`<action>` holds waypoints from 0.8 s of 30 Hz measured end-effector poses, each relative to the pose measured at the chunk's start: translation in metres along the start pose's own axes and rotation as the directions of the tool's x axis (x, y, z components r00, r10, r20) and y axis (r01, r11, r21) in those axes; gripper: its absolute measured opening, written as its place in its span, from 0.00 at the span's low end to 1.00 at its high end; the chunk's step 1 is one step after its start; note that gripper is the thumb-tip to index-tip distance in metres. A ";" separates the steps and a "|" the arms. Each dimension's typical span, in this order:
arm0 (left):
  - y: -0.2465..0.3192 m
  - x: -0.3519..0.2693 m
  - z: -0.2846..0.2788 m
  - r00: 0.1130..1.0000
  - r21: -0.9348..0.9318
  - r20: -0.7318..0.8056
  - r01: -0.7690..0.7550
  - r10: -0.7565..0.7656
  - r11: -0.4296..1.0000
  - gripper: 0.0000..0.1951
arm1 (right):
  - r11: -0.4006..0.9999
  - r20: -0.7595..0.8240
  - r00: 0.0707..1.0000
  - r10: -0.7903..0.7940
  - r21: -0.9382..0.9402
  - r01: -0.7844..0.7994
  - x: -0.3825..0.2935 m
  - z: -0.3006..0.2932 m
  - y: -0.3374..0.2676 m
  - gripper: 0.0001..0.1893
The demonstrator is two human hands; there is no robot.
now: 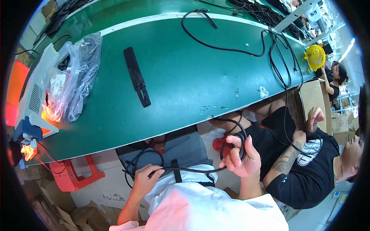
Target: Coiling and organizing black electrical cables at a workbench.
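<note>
My left hand pinches a black cable between thumb and fingers above my lap, with loops of the same kind of cable hanging beside it. The cable runs across to my right hand, which is raised at the right with its fingers curled and several loops of black cable gathered around them. On the green tabletop ahead lies a flat black strap-like piece with a slotted end. Where the cable ends lie is hidden.
A clear plastic bag and a grey device with clipped red and black leads stand at the left. More black cable trails over the table's right part. A co-worker sits close at my right. A red stool stands below; a yellow fan sits far right.
</note>
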State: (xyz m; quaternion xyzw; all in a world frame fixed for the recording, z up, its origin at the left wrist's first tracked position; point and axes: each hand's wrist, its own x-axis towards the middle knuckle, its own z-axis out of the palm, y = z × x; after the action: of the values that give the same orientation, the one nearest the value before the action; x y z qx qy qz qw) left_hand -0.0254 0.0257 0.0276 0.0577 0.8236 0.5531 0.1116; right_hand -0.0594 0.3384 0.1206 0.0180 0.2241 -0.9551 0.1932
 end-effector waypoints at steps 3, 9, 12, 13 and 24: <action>0.010 -0.001 0.000 0.992 -0.004 0.107 0.061 -0.060 0.998 0.06 | 0.997 -0.131 0.991 -0.034 -0.072 0.025 0.001 -0.008 0.001 0.28; 0.006 -0.008 0.022 0.967 -0.042 0.256 0.022 -0.011 0.999 0.08 | 0.925 0.062 0.995 -0.082 0.376 0.053 0.001 -0.004 -0.005 0.26; 0.000 -0.002 0.014 0.885 -0.051 0.397 0.287 -0.244 0.957 0.09 | 0.958 0.257 0.952 -0.168 0.270 0.096 -0.011 0.008 -0.011 0.32; 0.004 0.003 0.011 0.887 -0.054 0.396 0.279 -0.236 0.959 0.09 | 0.962 0.270 0.944 -0.187 0.243 0.121 -0.019 0.019 -0.011 0.32; 0.154 0.059 -0.016 0.972 -0.558 -0.036 -0.213 0.234 0.802 0.12 | 0.066 0.251 0.966 0.063 -0.967 0.247 0.036 0.097 0.004 0.32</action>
State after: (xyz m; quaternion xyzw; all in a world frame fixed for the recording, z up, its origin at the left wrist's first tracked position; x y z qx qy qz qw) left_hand -0.0910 0.0831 0.1680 0.1287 0.6115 0.7774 0.0718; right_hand -0.0858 0.2803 0.2014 -0.2415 0.7905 -0.5508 0.1160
